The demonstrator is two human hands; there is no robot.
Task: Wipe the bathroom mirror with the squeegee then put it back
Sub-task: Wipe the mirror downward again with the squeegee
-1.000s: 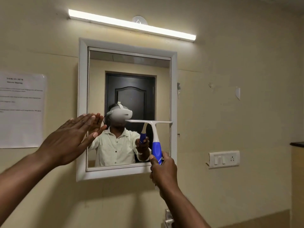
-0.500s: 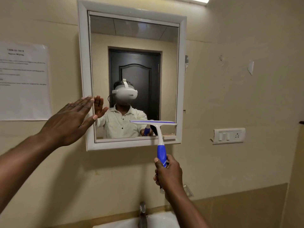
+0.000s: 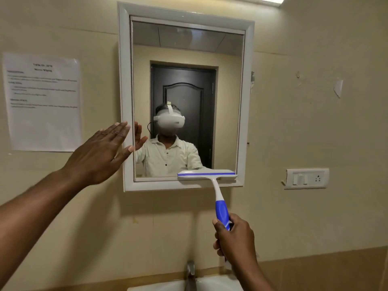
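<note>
A white-framed mirror (image 3: 248, 101) hangs on the beige wall. My right hand (image 3: 235, 238) grips the blue handle of a white and blue squeegee (image 3: 206, 175). Its blade lies level across the mirror's lower right edge, over the bottom frame. My left hand (image 3: 98, 154) is flat with fingers together, its fingertips resting on the mirror's left frame. The glass reflects a person in a pale shirt and a dark door.
A printed paper sheet (image 3: 44, 101) is taped to the wall left of the mirror. A switch and socket plate (image 3: 306, 178) sits to the right. Below are a tap (image 3: 191, 274) and the rim of a white basin (image 3: 218, 285). A light bar (image 3: 262, 0) glows above.
The squeegee has slid down the right side of the glass from mid-height to the bottom frame. My left hand has stayed on the left frame. The view has tilted downward.
</note>
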